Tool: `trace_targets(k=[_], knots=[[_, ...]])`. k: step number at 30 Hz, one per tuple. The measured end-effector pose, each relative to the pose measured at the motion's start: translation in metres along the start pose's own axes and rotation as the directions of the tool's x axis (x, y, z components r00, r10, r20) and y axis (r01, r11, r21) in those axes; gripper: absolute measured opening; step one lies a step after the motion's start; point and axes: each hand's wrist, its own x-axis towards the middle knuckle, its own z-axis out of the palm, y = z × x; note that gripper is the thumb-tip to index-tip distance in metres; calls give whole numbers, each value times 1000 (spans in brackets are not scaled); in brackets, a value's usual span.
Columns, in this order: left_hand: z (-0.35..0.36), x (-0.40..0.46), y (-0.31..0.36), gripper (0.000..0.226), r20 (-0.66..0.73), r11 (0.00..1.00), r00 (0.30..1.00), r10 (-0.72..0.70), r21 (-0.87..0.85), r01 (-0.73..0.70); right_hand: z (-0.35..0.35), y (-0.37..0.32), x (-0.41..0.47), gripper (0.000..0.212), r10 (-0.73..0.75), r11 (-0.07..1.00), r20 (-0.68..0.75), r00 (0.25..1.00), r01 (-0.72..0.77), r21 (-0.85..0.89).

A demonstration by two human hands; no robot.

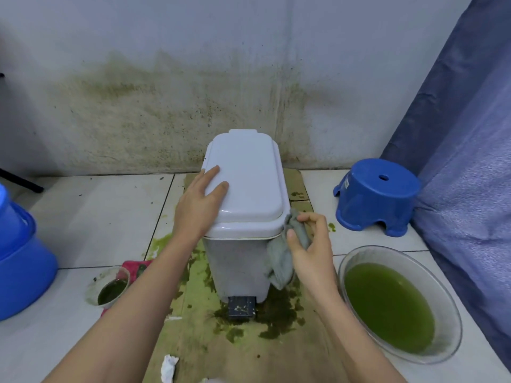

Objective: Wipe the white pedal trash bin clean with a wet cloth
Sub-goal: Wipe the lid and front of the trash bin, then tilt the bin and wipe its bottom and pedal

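Note:
The white pedal trash bin stands upright in the middle with its lid down and its dark pedal facing me. My left hand lies flat on the left side of the lid, thumb and fingers straight. My right hand pinches a grey wet cloth against the bin's upper right front corner, just under the lid rim. The cloth hangs down along the bin's right side.
The bin sits on green-stained cardboard. A clear basin of green water lies at the right, a blue stool behind it. A small cup of green liquid and blue tubs are at the left. A stained wall rises close behind.

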Motion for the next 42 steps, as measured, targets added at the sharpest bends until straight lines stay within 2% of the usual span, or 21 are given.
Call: trace_targets(k=[4,10,12,14,17,20,21,23,26,29,35,38,40,42], knots=[[-2,-3,7,58,16,999,999,-35,-20,35,2,-9,34,21,176,980,30,984,-178,90],[-9,-7,14,65,71,996,997,-15,87,9,-3,0,-10,27,-1,999,2,1000,1,-47],[-12,-5,17,61,113,956,993,-30,293,-4,-6,1,0,28,-39,998,5,999,39,-40],[-10,-1,25,50,103,837,995,-7,544,-51,-7,-3,19,30,-63,998,-24,998,62,-28],[4,3,48,47,134,691,984,115,701,-176,-1,-6,50,30,-97,995,-88,991,94,-30],[32,12,74,50,231,674,952,199,673,-304,9,-5,74,34,-40,998,-119,992,46,48],[41,16,80,52,260,676,942,211,658,-333,12,-2,79,29,5,996,-105,994,5,94],[57,23,86,55,316,679,928,198,639,-363,17,5,82,20,102,977,-30,994,-94,192],[65,32,74,66,384,700,919,94,631,-335,22,14,77,28,169,917,155,973,-213,337],[52,39,55,71,397,704,915,77,628,-332,29,17,71,39,166,889,265,950,-261,376],[-17,56,27,72,369,828,929,24,513,-225,83,30,48,54,147,965,371,917,-216,151],[-42,61,23,66,359,916,932,-45,388,-105,111,37,52,42,146,985,353,924,-168,34],[-48,61,21,65,276,945,959,-57,324,-37,123,48,64,43,161,983,336,928,-122,-135],[-49,59,18,67,177,942,984,-35,333,-26,128,59,77,51,217,964,313,925,-152,-219]])
